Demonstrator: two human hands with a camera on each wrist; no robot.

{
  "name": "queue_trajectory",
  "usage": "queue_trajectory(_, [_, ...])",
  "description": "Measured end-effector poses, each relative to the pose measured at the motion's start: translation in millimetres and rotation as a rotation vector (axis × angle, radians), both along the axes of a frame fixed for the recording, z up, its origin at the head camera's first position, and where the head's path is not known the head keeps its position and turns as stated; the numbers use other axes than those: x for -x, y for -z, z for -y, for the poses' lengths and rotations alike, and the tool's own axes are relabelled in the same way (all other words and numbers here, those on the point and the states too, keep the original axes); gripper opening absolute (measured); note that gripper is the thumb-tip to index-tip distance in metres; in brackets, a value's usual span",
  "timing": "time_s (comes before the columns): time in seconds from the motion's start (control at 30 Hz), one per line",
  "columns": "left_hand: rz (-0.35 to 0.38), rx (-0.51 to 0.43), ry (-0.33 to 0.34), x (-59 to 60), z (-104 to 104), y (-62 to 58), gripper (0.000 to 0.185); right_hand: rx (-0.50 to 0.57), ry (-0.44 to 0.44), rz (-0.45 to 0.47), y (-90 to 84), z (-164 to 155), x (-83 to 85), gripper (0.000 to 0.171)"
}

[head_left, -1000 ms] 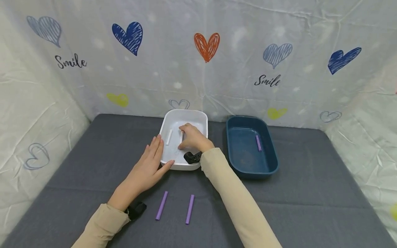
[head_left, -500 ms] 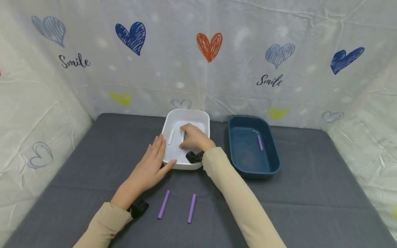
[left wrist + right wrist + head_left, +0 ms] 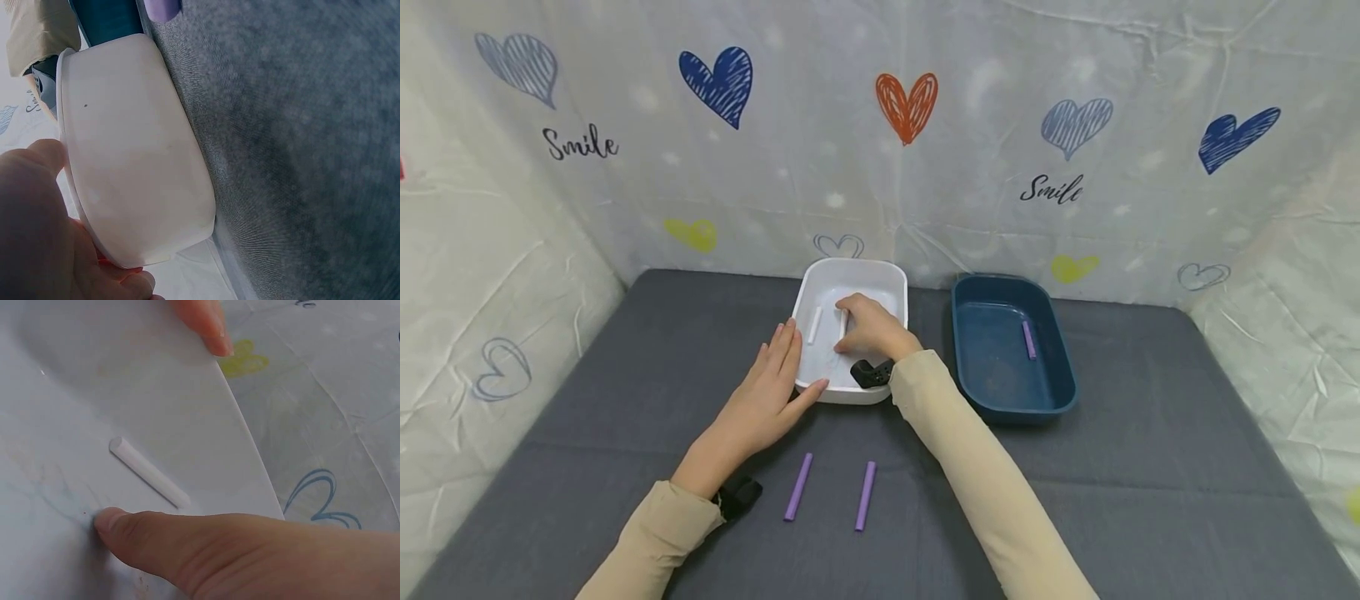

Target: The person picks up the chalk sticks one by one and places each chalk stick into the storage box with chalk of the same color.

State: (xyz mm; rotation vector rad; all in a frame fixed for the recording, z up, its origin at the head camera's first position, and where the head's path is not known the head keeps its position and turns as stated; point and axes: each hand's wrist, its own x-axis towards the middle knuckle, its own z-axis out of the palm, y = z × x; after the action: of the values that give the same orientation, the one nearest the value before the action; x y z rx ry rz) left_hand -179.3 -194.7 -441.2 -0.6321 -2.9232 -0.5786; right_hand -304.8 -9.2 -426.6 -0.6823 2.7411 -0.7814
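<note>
left hand [image 3: 760, 400], fingers straight, rests flat against the near-left wall of the white bin [image 3: 891, 279]. right hand [image 3: 868, 327] reaches inside the bin, fingers curled over a white stick [image 3: 843, 322]; whether it grips the stick cannot be told. a second white stick [image 3: 815, 324] lies just left. two purple sticks [image 3: 798, 486] lie near on the grey mat [image 3: 625, 375]; a third sits in the blue bin [image 3: 1060, 392], right.

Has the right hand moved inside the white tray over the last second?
No. The right hand stays inside the white tray, fingers on the same white stick beside the other stick; only the camera shifted slightly.
</note>
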Motion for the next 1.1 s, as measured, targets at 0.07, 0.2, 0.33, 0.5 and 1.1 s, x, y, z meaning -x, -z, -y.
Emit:
queue_trajectory(0.07, [-0.003,-0.004,0.002,0.5,-0.5,-0.8,0.085,0.004,0.006,0.002,-0.4,-0.6,0.1,0.071])
queue_trajectory(0.2, [0.0,-0.006,0.005,0.0,-2.5,-1.1,0.085,0.004,0.022,0.017,-0.3,-2.1,-0.4,0.073])
queue_trajectory(0.33, [0.001,-0.003,0.001,-1.3,-2.4,-1.0,0.086,0.007,0.028,0.023,-0.2,-1.7,-1.2,0.074])
queue_trajectory(0.5, [-0.005,-0.001,-0.001,-2.8,-1.4,-3.7,0.085,-0.002,0.027,0.015,0.4,0.8,-1.5,0.075])
queue_trajectory(1.1, [-0.017,-0.007,0.003,0.6,-2.2,-1.3,0.085,0.011,0.036,-0.008,0.8,-0.5,1.2,0.077])
